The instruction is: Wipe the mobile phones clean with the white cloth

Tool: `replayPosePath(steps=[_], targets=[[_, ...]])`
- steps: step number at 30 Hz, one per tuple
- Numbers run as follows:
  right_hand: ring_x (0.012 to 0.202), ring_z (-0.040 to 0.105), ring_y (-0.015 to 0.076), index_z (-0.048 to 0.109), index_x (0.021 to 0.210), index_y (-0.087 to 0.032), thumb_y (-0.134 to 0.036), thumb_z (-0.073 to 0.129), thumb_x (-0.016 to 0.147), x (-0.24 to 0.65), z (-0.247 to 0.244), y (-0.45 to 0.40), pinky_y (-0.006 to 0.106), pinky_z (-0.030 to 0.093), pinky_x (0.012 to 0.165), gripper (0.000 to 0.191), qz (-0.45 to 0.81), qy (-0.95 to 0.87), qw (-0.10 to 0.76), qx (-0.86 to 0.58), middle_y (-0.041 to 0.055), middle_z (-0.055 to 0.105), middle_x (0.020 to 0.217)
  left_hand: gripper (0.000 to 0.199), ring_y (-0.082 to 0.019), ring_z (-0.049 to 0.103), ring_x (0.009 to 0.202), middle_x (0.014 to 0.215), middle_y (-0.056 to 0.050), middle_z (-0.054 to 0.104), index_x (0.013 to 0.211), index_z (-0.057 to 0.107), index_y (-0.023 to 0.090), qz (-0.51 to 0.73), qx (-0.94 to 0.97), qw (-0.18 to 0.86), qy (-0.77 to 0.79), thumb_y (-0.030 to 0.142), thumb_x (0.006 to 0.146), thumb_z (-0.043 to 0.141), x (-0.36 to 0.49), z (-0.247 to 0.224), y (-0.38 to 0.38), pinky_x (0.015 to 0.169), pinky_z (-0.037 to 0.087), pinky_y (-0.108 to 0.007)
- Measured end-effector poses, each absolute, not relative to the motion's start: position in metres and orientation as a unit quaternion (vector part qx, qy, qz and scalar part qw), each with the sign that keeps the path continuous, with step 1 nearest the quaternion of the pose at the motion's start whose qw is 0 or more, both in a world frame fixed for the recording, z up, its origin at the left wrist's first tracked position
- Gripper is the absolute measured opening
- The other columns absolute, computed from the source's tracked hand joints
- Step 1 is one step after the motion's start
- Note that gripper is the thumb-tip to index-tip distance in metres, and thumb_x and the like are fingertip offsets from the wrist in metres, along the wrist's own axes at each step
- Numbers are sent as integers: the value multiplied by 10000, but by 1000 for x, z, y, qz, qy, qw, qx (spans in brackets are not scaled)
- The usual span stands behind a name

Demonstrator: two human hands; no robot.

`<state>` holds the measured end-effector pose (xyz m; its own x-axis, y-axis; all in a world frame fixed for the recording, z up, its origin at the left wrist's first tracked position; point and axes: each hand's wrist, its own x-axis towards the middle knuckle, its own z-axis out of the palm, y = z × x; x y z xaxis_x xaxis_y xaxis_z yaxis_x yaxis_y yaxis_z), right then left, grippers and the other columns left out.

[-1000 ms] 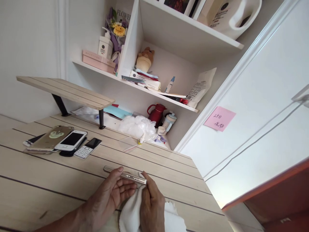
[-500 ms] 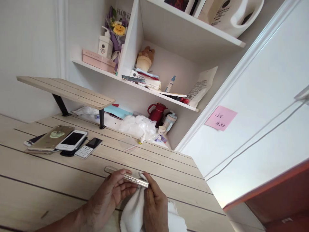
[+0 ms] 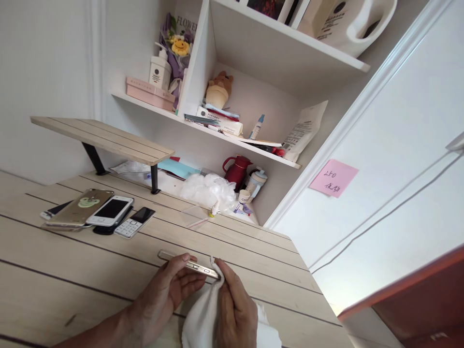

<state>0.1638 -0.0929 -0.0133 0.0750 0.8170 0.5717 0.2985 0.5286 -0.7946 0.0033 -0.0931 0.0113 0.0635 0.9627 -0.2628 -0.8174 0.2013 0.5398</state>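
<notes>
Fingers: the left hand (image 3: 163,295) is curled, palm up, with its fingers closed around the long edge of a slim metallic phone (image 3: 195,267). The right hand (image 3: 235,311) is clenched, pinching a white cloth (image 3: 201,321) against the phone's near end.

Phone's place: held on edge between both hands, over a wooden table (image 3: 72,275); its screen is hidden.

Nearby: a gold phone (image 3: 78,215), a white phone (image 3: 110,210) and a keypad phone (image 3: 134,223) lie together beyond the left hand.

Risk: the grip is narrow, mostly fingertips on a smooth edge. Loosened fingers or a bunched cloth dragging sideways could let the phone slip and hit the hard table.
</notes>
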Motion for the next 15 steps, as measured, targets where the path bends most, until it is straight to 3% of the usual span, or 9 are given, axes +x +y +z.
replayPosePath(steps=[7, 11, 15], targets=[[1109, 737, 210, 752, 1206, -221, -342, 526, 1009, 157, -11, -96, 271, 583, 952, 323, 251, -622, 603, -432, 75, 769, 1209, 147, -233, 755, 833, 873, -124, 791, 868, 748, 123, 608, 108, 736, 279, 209, 950, 663, 2, 12, -93, 854, 616, -376], [1081, 745, 193, 755, 1198, -203, -266, 500, 979, 159, -11, -92, 246, 583, 931, 342, 276, -617, 575, -461, 60, 787, 1164, 199, -235, 753, 851, 884, -135, 788, 884, 754, 110, 603, 119, 740, 273, 241, 974, 634, 1, 14, -94, 852, 618, -370], [1132, 726, 195, 743, 1217, -212, -285, 517, 994, 159, -13, -96, 254, 567, 973, 326, 238, -626, 599, -438, 66, 764, 1224, 179, -229, 753, 820, 849, -119, 783, 874, 747, 122, 609, 118, 734, 278, 234, 966, 641, 2, 15, -95, 834, 621, -367]])
